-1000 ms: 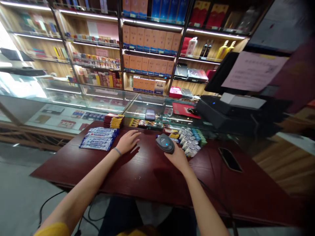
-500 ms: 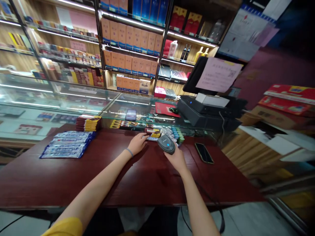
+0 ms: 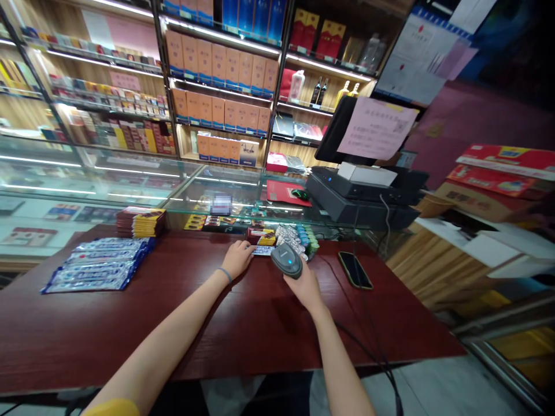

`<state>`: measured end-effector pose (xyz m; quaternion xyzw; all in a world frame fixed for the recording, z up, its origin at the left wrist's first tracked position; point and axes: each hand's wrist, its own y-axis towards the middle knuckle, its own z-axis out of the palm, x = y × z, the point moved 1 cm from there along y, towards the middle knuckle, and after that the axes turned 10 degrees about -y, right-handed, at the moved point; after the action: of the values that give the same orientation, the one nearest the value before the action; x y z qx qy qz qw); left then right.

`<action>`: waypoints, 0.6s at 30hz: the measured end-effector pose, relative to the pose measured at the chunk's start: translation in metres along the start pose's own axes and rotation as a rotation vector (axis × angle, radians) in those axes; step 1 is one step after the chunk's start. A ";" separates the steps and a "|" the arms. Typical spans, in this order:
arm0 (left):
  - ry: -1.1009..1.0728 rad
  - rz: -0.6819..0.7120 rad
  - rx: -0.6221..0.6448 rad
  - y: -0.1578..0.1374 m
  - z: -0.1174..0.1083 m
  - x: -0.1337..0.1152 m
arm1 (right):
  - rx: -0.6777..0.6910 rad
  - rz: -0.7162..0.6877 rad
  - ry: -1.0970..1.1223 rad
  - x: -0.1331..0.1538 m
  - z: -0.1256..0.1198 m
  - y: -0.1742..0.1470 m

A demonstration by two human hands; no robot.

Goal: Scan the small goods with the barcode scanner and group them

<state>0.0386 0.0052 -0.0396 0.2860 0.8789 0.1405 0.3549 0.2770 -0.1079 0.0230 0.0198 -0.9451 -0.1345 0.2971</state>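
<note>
My right hand point(image 3: 306, 288) is wrapped round a dark grey barcode scanner point(image 3: 286, 261), whose small blue light is lit. Its head points forward at the small goods by the glass. My left hand point(image 3: 238, 258), with a band at the wrist, rests on the table with its fingertips at the left end of a thin blue-and-white packet point(image 3: 262, 251); the fingers look closed on its edge, partly hidden. Just behind that packet lies a small stack of yellow-and-brown packs point(image 3: 263, 236). Several silver, blue and green wrapped tubes point(image 3: 299, 238) stand beside the scanner.
On the dark red table point(image 3: 182, 323) lie blue-and-silver packets point(image 3: 96, 263) at left, a stack of brown-and-yellow packs point(image 3: 141, 222) and a phone point(image 3: 355, 270) at right. A glass counter point(image 3: 195, 188) runs behind. The scanner's cable point(image 3: 364, 345) hangs over the front edge.
The view has shifted slightly, so the table goods sit further left and lower. Both hands keep nearly the same places by the small goods; the scanner stays in my right hand.
</note>
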 end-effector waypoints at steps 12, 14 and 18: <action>-0.278 -0.170 -0.275 -0.010 -0.030 -0.014 | -0.070 0.013 0.028 0.003 -0.006 -0.001; -0.539 -0.340 -0.297 -0.015 -0.040 -0.009 | -0.073 0.022 0.024 0.007 -0.006 -0.003; -1.005 -0.609 -0.226 -0.033 -0.061 0.005 | -0.021 -0.021 0.041 0.022 0.000 -0.006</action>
<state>-0.0207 -0.0204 -0.0139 0.0130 0.6252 -0.0275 0.7798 0.2588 -0.1161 0.0331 0.0296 -0.9371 -0.1471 0.3151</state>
